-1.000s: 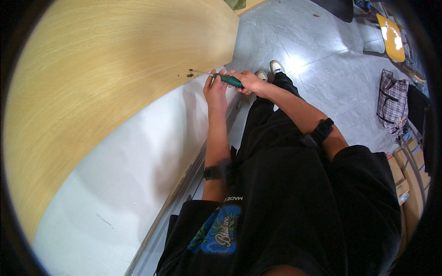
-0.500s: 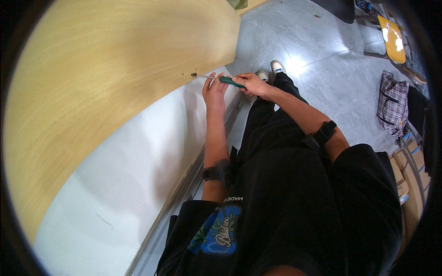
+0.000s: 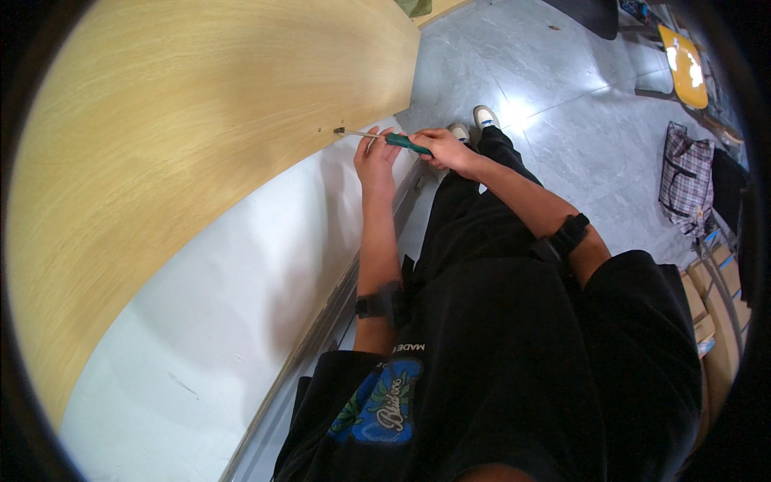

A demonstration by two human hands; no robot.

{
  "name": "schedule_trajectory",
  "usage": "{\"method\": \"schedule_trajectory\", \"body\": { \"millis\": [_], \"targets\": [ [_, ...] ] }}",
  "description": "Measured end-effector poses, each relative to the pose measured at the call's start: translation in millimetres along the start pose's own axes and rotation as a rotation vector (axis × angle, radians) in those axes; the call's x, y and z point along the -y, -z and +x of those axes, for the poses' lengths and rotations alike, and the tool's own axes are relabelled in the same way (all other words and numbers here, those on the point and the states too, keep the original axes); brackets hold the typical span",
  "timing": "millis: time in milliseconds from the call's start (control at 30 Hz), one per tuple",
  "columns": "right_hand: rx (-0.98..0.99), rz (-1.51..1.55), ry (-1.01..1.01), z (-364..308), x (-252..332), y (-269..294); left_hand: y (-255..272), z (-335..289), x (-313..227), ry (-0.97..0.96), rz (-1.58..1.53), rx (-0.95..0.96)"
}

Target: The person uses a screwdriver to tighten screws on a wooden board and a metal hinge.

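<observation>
Driving a screw (image 3: pixel 339 130) into the wooden panel (image 3: pixel 201 136) — right hand (image 3: pixel 446 149) wrapped tight on the screwdriver (image 3: pixel 397 141), left hand (image 3: pixel 373 157) pinching its shaft; next, steady turns.

We see a grey marbled tile floor (image 3: pixel 562 104) catching a bright patch of light. A yellow chair (image 3: pixel 684 66) stands at the far right, a checked bag (image 3: pixel 685 181) below it, and cardboard boxes (image 3: pixel 715 321) line the right edge.

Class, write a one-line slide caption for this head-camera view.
Right hand drives a green-handled screwdriver into the wooden panel's edge while the left hand steadies its shaft.
</observation>
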State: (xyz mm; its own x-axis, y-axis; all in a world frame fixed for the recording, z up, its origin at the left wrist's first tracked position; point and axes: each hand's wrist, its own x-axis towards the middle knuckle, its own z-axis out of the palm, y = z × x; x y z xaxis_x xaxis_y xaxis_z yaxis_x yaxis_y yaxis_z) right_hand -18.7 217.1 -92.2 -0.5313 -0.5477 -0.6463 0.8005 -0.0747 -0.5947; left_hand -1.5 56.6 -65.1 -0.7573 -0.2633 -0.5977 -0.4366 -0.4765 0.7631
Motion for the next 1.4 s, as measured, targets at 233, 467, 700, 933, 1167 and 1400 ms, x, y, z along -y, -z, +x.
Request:
{"method": "schedule_trajectory", "body": {
  "millis": [233,467,700,933,1167,1400],
  "targets": [
    [-0.054,-0.021,-0.005,1.8,0.6,-2.8,-2.4,-2.3,-3.2,-0.001,0.004,-0.002],
    [-0.022,-0.017,0.025,-1.4,4.2,-5.3,1.2,-2.0,-1.7,-0.01,-0.003,-0.005],
    [-0.026,-0.04,-0.049,-2.5,10.3,-8.0,2.1,-2.4,-3.7,-0.008,-0.016,-0.001],
    [-0.146,-0.383,0.372,15.4,-8.1,-1.8,-5.2,-1.8,-3.9,-0.008,-0.062,0.054],
    [-0.345,-0.684,0.593,-3.2,6.6,-10.5,-2.5,1.1,-5.3,-0.033,-0.087,0.101],
    [-0.458,-0.87,0.638,-16.6,36.1,-17.4,-6.3,2.7,-13.6,-0.035,-0.155,0.114]
  ]
}}
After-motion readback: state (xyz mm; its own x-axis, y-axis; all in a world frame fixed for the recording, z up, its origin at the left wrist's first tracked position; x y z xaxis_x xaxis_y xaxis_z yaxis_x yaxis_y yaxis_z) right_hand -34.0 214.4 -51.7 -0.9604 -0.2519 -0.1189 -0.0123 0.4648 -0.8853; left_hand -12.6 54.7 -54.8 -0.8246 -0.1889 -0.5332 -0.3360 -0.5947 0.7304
